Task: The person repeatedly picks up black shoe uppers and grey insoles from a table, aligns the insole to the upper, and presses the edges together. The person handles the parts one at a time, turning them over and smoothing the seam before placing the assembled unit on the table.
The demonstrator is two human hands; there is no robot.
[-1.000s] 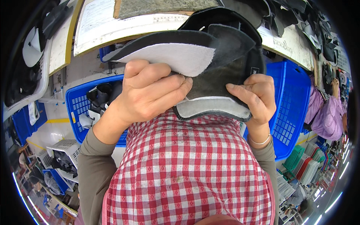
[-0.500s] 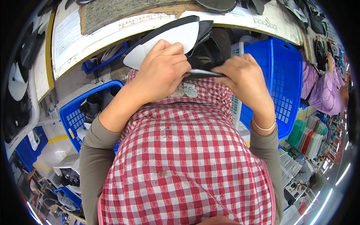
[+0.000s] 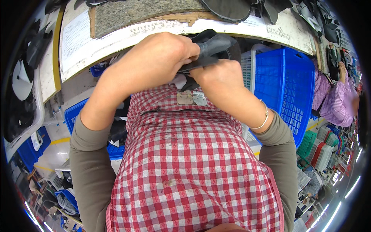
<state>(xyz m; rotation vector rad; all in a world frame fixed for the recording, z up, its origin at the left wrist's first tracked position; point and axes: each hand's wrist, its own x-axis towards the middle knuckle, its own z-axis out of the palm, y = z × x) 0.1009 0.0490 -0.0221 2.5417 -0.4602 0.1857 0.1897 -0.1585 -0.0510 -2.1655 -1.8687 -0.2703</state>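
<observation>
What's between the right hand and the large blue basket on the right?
The edge of a white plastic basket shows between the right hand and that blue basket in the head view.

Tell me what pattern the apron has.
Red-and-white checks cover the apron; the head view shows it best.

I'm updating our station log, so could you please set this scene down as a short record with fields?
Left hand: closed on a black piece
Right hand: closed on the same piece, close to the left
Right wrist: thin bracelet
Clothing: red-and-white checked apron
Ahead: worktable bearing a grey speckled slab
Right side: blue basket
Nearby: co-worker in purple checks
</observation>
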